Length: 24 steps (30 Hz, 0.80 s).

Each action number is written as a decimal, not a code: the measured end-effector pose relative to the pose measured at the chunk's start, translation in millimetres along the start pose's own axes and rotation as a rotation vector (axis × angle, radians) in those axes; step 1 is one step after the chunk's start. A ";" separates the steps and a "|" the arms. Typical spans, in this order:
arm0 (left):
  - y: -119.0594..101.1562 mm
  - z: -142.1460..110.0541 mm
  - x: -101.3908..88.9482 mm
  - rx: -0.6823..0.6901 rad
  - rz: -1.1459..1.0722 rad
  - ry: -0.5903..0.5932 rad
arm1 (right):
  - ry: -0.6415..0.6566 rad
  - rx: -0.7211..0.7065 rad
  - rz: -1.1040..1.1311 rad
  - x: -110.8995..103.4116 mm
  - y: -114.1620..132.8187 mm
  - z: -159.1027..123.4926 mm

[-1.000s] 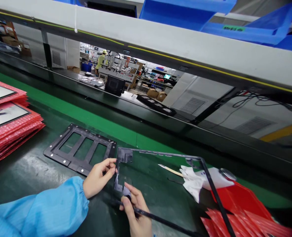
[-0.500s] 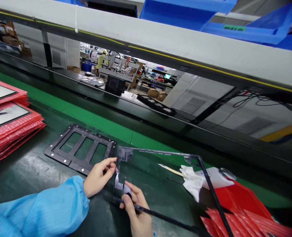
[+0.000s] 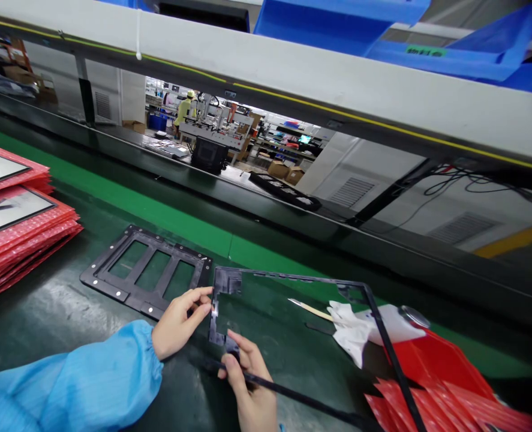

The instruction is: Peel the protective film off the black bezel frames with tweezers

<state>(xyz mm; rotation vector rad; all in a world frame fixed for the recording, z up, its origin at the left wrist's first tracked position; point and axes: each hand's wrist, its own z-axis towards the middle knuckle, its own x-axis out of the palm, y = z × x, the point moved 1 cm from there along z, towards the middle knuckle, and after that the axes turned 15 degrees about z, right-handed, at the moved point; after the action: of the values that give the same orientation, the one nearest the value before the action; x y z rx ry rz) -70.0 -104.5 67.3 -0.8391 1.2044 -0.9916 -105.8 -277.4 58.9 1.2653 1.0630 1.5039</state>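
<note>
A thin black rectangular plastic frame point(image 3: 292, 277) is held up at a tilt above the green mat. My right hand point(image 3: 252, 381) grips it near its lower left corner, thumb in front and fingers on the inner side. On its left side, my left hand point(image 3: 182, 323), in a blue sleeve, has bent fingertips closed at the edge. Behind the left hand a black fixture plate point(image 3: 151, 282) with three rectangular openings lies flat on the mat.
Red bubble bags with framed panels point(image 3: 27, 222) are stacked at the left. To the right lie a pointed blade tool point(image 3: 310, 309), a crumpled white cloth point(image 3: 351, 336), a white bottle point(image 3: 389, 321) and red bags point(image 3: 445, 378). A shelf point(image 3: 266, 78) with blue bins spans above.
The frame has tilted slightly, and the bright reflection on its left inner strip has darkened. Both hands stay in nearly the same place.
</note>
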 end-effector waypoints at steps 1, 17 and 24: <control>0.0 -0.1 0.0 0.002 0.001 -0.002 | -0.003 -0.004 -0.002 0.4 0.6 0.0; -0.6 0.2 -1.0 0.016 -0.001 -0.005 | 0.034 0.017 -0.002 -3.7 1.8 1.8; 0.3 0.5 -1.1 0.034 -0.003 0.010 | 0.111 0.046 -0.042 -10.1 2.0 4.6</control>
<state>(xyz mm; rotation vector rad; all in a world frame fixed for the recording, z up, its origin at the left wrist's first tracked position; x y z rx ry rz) -69.6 -103.4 67.5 -0.8101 1.1924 -1.0171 -100.5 -287.3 59.0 1.1948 1.1958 1.5404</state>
